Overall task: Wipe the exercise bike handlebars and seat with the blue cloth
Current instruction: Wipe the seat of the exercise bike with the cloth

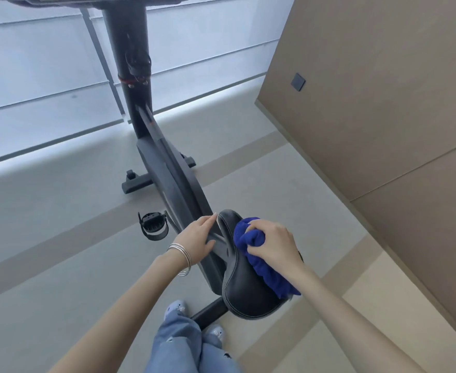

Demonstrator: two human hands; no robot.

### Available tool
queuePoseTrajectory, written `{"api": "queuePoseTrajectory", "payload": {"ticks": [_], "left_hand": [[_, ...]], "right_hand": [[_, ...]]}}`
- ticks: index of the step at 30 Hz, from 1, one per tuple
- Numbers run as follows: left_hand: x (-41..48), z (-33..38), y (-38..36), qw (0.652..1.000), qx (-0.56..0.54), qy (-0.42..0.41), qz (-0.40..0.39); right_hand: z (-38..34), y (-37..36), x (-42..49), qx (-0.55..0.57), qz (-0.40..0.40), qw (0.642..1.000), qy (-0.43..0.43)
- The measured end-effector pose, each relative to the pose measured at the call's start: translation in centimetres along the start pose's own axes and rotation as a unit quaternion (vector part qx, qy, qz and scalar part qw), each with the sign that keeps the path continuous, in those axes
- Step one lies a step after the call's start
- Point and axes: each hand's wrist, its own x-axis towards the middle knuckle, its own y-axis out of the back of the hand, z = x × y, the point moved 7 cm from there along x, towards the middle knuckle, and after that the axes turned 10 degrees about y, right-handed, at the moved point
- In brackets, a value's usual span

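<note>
While the right hand (271,244) is gripping the bunched blue cloth (251,239) and pressing it onto the seat (248,294) beneath, the left hand (197,236), fingers straight, is steadying the seat's nose. Seat-wiping is probably underway; next, sweeping rearward. Far ahead, the frame edge is cropping the handlebars almost entirely.
</note>
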Motion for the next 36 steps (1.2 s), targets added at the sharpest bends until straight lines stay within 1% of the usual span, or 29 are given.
{"api": "queuePoseTrajectory", "payload": {"ticks": [4,5,11,15,19,24,28,31,34,35,36], "left_hand": [[2.0,-0.1,-0.7,1.000,-0.010,0.009,-0.016],[2.4,-0.3,-0.8,1.000,-0.010,0.009,-0.020],[2.5,-1.5,-1.9,0.999,-0.007,-0.003,-0.053],[1.8,-2.8,-1.4,0.999,-0.017,0.001,-0.040],[0.2,-4.8,-0.4,0.999,-0.018,0.014,-0.029],[-0.8,-5.0,0.5,1.000,-0.010,0.011,-0.015],[-1.4,-2.2,0.1,0.999,-0.007,-0.036,-0.003],[-1.8,0.0,-0.2,0.997,-0.012,-0.074,0.024],[-2.5,1.7,-0.6,0.994,-0.016,-0.098,0.046],[-2.8,2.2,-0.7,0.993,-0.010,-0.105,0.053],[-3.1,2.6,-0.9,0.992,0.001,-0.111,0.059]], "right_hand": [[-1.0,-1.1,0.6,-0.098,0.039,0.994,0.020],[-1.0,-1.3,0.8,-0.108,0.044,0.993,0.021],[-1.3,-1.0,3.5,-0.059,0.067,0.996,0.008],[-1.9,-1.2,7.3,-0.042,0.045,0.998,0.001],[-3.1,-3.0,8.4,-0.108,0.003,0.994,0.028],[-2.6,-3.4,3.3,-0.144,-0.029,0.985,0.085],[-1.2,-2.5,-1.9,-0.138,-0.051,0.985,0.093],[1.0,-1.4,-6.3,-0.100,-0.056,0.992,0.059],[4.2,0.7,-10.4,-0.066,-0.077,0.995,-0.004],[5.3,1.9,-11.4,-0.044,-0.066,0.996,-0.026],[6.3,3.1,-12.0,-0.025,-0.037,0.998,-0.045]]}}
